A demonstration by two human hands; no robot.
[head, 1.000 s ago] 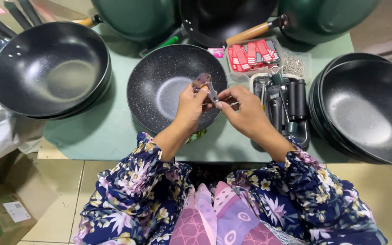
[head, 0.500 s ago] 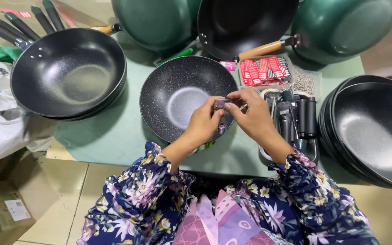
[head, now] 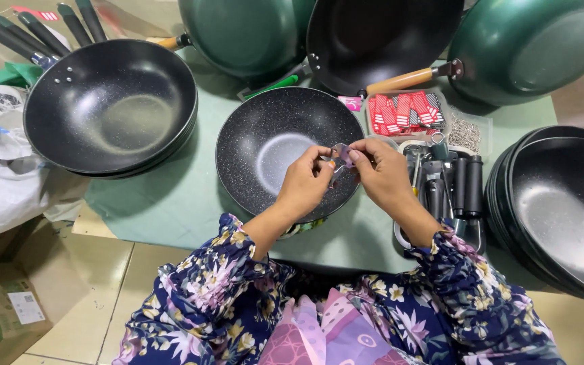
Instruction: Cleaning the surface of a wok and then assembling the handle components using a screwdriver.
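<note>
My left hand (head: 303, 184) and my right hand (head: 381, 174) meet over the near right rim of a black speckled wok (head: 265, 145) without a handle. Both pinch one small greyish piece (head: 341, 153) between their fingertips. The piece is mostly hidden by my fingers, so its exact shape is unclear. The wok sits on a pale green tabletop (head: 170, 196) straight in front of me.
A stack of black woks (head: 109, 108) with dark handles lies at the left, another stack (head: 562, 209) at the right. Green woks (head: 245, 34) with wooden handles lean at the back. A tray of black handles (head: 451, 189), red tags (head: 407, 111) and a box of screws (head: 466, 133) stand right of my hands.
My hands have shifted slightly away from the wok's centre toward its near right rim, still working the small piece. The view has moved closer and to the left.
</note>
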